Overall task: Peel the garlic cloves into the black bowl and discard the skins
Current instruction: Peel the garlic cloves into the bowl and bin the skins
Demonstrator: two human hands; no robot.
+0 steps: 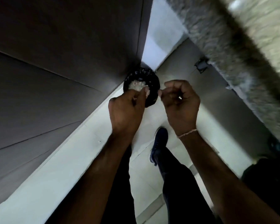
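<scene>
Black-lined bin (141,87) waits below as my left hand (126,110) clutches pale garlic skins (137,86) over it for dumping, my right hand (179,102) curled, seemingly pinching a scrap.

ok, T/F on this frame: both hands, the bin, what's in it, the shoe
1. Both hands are held over the black-lined bin. True.
2. The bin holds only dark waste. False: pale scraps lie inside.
3. The left hand lies flat and open. False: its fingers are curled on pale skins.
4. The right hand has curled fingers. True.
5. A dark shoe shows between the forearms. True.
</scene>
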